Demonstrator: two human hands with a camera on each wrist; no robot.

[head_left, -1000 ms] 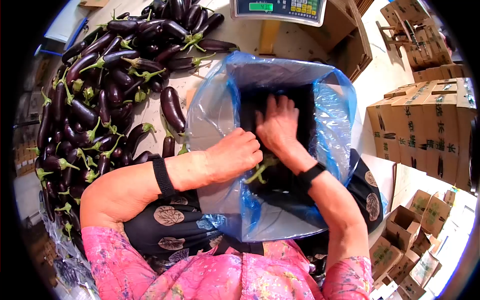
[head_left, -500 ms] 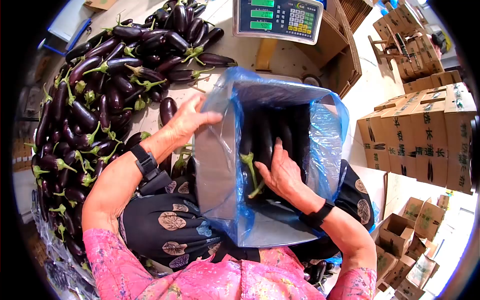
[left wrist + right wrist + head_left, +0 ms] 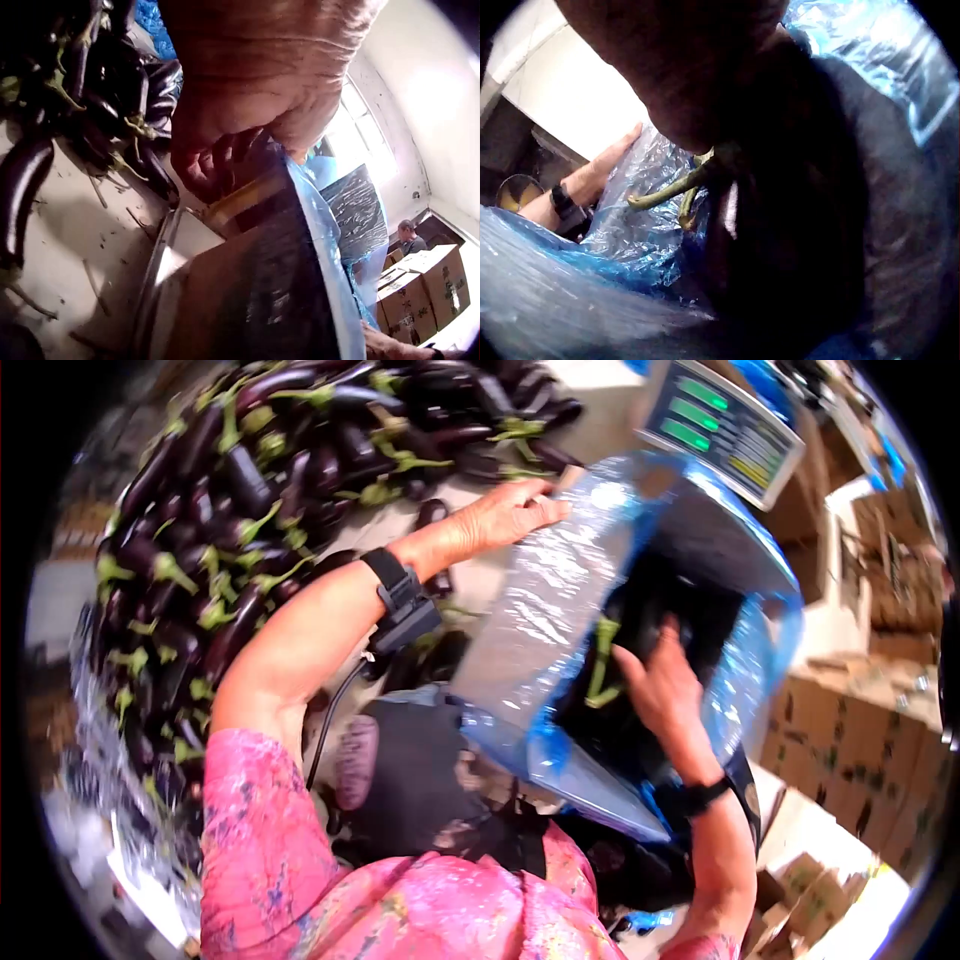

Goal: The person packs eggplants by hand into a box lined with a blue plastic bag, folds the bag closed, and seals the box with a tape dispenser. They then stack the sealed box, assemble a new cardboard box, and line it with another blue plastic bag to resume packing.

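As left fingers [image 3: 547, 511] grip the box [image 3: 545, 610], right fingers [image 3: 668, 650] spread over eggplants [image 3: 628, 622].

The pale floor [image 3: 71, 232] carries a wide heap of dark purple eggplants [image 3: 247, 478], their green stems pointing different ways. One eggplant [image 3: 22, 196] lies near the heap, on bare floor. Thin dry scraps [image 3: 94, 286] and small dark crumbs are scattered around it. Crumpled clear plastic [image 3: 92, 760] runs along the heap's outer edge. Brown cartons [image 3: 850, 750] stand at the right, partly blurred.
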